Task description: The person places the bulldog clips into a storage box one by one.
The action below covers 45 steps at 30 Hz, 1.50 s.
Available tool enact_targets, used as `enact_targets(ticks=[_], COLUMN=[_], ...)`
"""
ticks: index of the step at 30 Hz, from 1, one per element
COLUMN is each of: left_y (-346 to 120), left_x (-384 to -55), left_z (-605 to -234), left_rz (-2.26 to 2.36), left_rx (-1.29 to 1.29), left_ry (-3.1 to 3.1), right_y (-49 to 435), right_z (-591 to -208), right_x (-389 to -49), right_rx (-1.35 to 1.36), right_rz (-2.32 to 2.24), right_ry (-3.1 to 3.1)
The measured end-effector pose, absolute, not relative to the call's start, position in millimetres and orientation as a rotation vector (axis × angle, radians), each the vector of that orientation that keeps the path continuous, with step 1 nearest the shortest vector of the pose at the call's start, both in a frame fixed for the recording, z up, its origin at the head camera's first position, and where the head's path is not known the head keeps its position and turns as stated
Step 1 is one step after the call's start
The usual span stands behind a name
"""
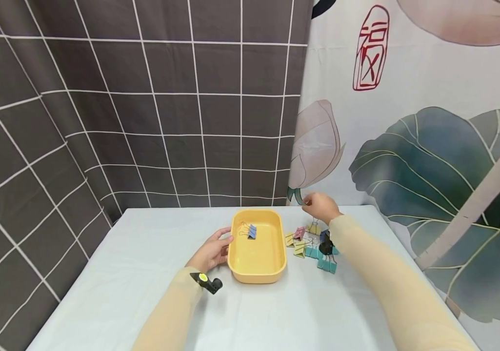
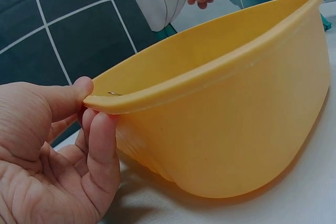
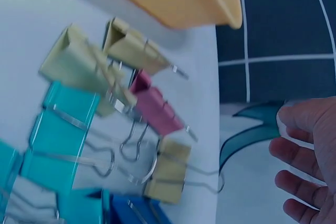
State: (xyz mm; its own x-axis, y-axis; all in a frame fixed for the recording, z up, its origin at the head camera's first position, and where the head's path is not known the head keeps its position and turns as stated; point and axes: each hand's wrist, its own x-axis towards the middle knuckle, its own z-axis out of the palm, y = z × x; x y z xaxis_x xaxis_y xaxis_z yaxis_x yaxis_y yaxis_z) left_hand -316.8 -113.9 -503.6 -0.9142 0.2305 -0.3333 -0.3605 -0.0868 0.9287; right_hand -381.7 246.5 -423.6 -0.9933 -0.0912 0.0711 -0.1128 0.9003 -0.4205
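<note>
My left hand (image 1: 211,249) pinches the rim of a yellow plastic bin (image 2: 210,119); in the left wrist view the thumb lies on top of the rim with fingers beneath it. One blue binder clip (image 1: 252,232) lies inside the bin. A group of binder clips sits to the right of the bin: teal (image 3: 63,135), pink (image 3: 156,106), pale yellow (image 3: 168,169) and dark blue (image 3: 137,211). Above the far side of this group is my right hand (image 1: 321,207), its fingers loosely bent with nothing between them in the right wrist view (image 3: 310,156).
A white-covered table (image 1: 144,273) carries the bin and clips. Behind it hang a dark grid-patterned cloth (image 1: 166,112) and a white cloth with a printed lotus leaf (image 1: 434,170). A black wrist camera (image 1: 208,282) is on my left wrist.
</note>
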Motion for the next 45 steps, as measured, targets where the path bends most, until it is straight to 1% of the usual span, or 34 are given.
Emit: enact_targets(ticks=[13, 24, 33, 39, 45], left_y=[-113, -113, -114, -114, -114], left_x=[-314, -314, -316, -315, -316], left_z=[-504, -503, -505, -505, -505], left_rz=[2.069, 2.08, 2.075, 2.081, 2.082], left_rx=[-0.134, -0.149, -0.127, -0.128, -0.133], left_ry=[1.798, 1.794, 1.802, 1.789, 1.786], right_y=[272, 282, 285, 287, 286], right_z=[-440, -447, -455, -465, -466], right_x=[-381, -381, -389, -397, -397], right_rx=[0.097, 0.04, -0.091, -0.174, -0.265], right_rz=[0.729, 1.013, 1.153, 1.36, 1.51], right_ry=[-3.076, -3.047, -3.105, -3.047, -2.988])
